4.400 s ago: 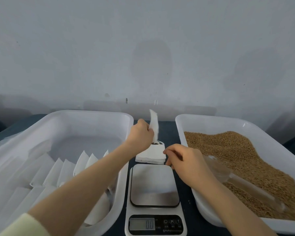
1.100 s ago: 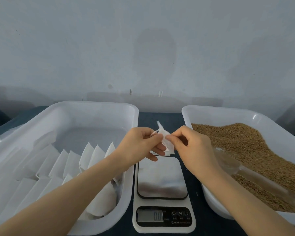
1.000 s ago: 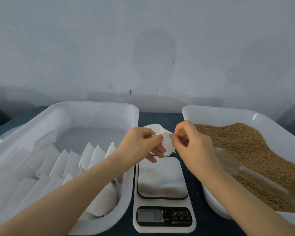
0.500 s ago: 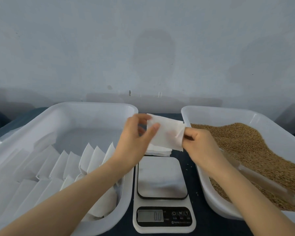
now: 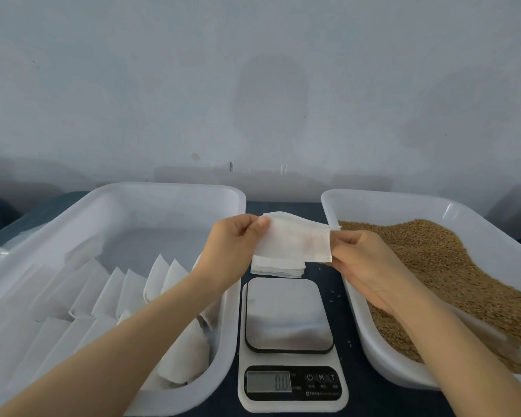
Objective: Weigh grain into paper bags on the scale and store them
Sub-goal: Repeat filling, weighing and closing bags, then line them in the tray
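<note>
Head view: left hand (image 5: 233, 251) and right hand (image 5: 363, 260) pinch opposite ends of a flat white paper bag (image 5: 295, 240).

White paper bag (image 5: 295, 239), faint dotted line near one edge, possibly stitching. Bag stack (image 5: 277, 267) white. Left tray (image 5: 169, 191) and right tray (image 5: 373, 197) white. Grain (image 5: 433, 251) golden-brown. Scale (image 5: 289, 341) white, silver platform, black panel, grey display. Table (image 5: 388, 401) dark navy. Wall (image 5: 253, 85) pale grey-blue, blotchy.
</note>
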Available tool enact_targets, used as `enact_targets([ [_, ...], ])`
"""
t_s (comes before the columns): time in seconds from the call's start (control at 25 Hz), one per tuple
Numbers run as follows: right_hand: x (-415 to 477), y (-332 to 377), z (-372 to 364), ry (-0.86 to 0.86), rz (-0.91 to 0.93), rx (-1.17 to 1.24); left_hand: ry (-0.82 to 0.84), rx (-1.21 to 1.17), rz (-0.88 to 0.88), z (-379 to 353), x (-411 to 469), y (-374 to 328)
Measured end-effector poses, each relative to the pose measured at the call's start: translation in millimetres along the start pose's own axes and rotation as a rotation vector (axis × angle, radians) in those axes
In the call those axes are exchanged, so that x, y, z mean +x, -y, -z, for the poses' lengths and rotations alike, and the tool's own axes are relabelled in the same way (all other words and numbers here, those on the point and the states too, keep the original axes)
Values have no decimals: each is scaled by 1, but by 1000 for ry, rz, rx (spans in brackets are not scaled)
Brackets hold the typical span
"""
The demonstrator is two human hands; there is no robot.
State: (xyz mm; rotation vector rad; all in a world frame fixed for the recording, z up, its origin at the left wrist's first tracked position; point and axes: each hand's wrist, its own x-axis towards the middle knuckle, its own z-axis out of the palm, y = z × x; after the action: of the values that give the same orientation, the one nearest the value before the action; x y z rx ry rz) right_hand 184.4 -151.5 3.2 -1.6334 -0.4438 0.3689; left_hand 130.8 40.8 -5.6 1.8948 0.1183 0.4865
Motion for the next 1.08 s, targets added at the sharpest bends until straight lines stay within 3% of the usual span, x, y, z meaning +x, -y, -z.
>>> enact_targets([
  [0.08,-1,-2,-2,-22,8,-119,20,137,-49,1,-3,0],
  [0.2,-5,-2,-5,-86,48,-434,150,493,-400,-1,-9,0],
  [0.28,-8,0,-9,-48,110,-462,269,593,-501,-8,-12,-4],
  [0.4,-9,-1,-11,12,134,-482,371,581,-392,-17,-15,-1],
  [0.52,-9,1,-11,40,155,-468,349,461,-272,-15,-12,3],
  [0.68,-6,2,-7,-156,265,-352,366,408,-204,-12,-12,0],
  [0.76,-6,3,-8,-120,295,-350,420,404,-204,-13,-15,-4],
  [0.88,-4,6,-13,4,234,-334,486,430,-236,-13,-17,-5],
  [1.0,3,3,-13,-93,63,-178,511,428,-226,-11,-16,-3],
  [1.08,6,-1,-11,-174,-11,-243,529,416,-194,-11,-15,-2],
])
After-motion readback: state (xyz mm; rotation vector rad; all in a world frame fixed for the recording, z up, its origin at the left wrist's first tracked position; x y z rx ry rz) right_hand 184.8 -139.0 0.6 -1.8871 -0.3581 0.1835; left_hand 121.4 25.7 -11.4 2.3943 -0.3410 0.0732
